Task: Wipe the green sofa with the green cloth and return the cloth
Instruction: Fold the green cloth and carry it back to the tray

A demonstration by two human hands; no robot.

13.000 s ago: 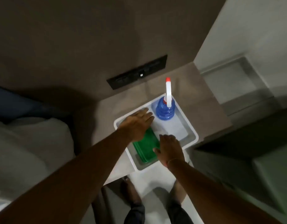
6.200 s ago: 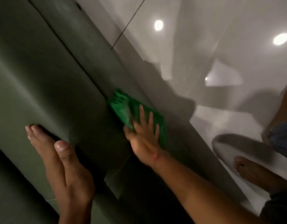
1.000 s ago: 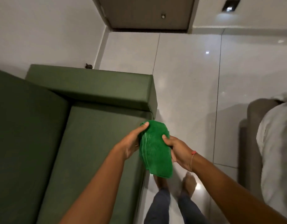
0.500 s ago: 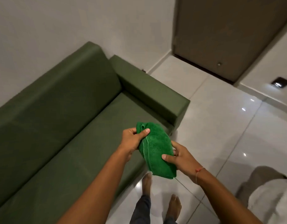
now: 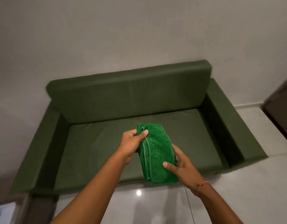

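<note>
The green sofa (image 5: 107,143) fills the middle of the head view, its backrest against a pale wall and an armrest at each end. A folded bright green cloth (image 5: 157,152) hangs in the air above the front of the seat. My left hand (image 5: 133,141) grips the cloth's upper left corner, thumb on top. My right hand (image 5: 180,167) holds its lower right side from beneath, with the thumb pressed on the cloth's face.
Glossy pale floor tiles (image 5: 236,191) stretch in front of and to the right of the sofa. A dark door edge (image 5: 281,102) stands at the right. A white tray corner with something blue (image 5: 2,214) shows at the bottom left, on a brown surface.
The view has swung left, so the sofa is now seen head-on instead of at an angle. Both hands still hold the cloth; the door has slid to the right edge and the tray corner has appeared.
</note>
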